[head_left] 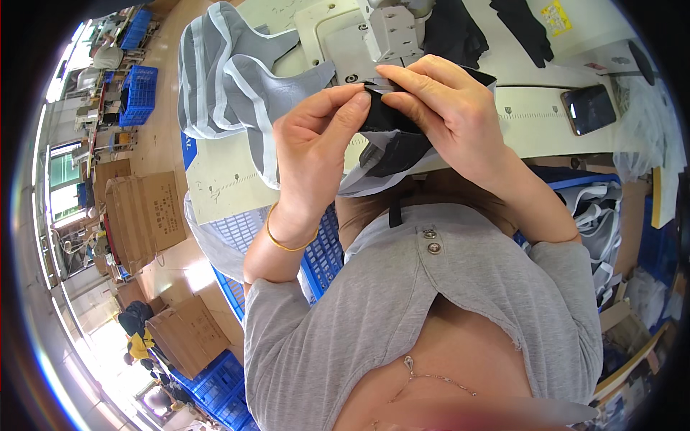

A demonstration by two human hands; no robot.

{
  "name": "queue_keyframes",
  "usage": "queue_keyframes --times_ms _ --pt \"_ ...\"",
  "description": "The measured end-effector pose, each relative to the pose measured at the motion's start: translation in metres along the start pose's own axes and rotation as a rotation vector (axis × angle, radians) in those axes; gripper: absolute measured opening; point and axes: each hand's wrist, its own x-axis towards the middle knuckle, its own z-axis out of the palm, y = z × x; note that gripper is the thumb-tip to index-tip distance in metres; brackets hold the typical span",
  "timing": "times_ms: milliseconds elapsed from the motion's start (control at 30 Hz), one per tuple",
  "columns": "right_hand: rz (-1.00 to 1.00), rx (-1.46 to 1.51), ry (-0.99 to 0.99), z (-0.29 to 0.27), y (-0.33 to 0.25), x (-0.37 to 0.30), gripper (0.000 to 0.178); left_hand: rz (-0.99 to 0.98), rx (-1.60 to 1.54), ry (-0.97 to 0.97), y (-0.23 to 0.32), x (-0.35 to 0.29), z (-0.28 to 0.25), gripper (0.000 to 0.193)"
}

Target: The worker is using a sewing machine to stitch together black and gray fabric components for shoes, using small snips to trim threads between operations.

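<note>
While the left hand (316, 136) and right hand (453, 104), close together, pinch black fabric (384, 120) above the near part of the pale desk (532, 133), a sewing machine (392, 34) stands beyond; grey garment pieces (215, 79) lie at left, a phone (589, 110) at right. Farther left, cardboard boxes (147, 215) and a blue crate (138, 95) line the floor (172, 54).

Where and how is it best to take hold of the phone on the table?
Probably by the near and far edges of the phone, from above and from the person's side: it lies flat, dark face up, so its thin rim is the natural place to pinch. A pale bundle sits close at its right.
</note>
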Motion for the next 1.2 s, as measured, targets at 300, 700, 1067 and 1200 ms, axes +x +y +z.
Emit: queue_keyframes --times_ms 300,700,1067,1200 --pt "0.632 0.692 0.092 -0.022 0.001 0.010 0.025 0.004 0.044 0.005 0.003 -0.001 -0.004 0.019" --pt "0.491 0.106 0.089 -0.020 -0.005 0.030 0.026 1.005 0.638 0.331 0.006 0.013 0.019 0.045" --pt "0.850 0.633 -0.026 -0.036 0.011 0.012 0.021 0.328 0.126 0.113 -0.007 0.019 0.007 0.017" --pt "0.138 -0.246 0.235 -0.032 0.003 0.011 0.027 0.248 0.117 0.097 0.001 0.024 0.006 0.015"
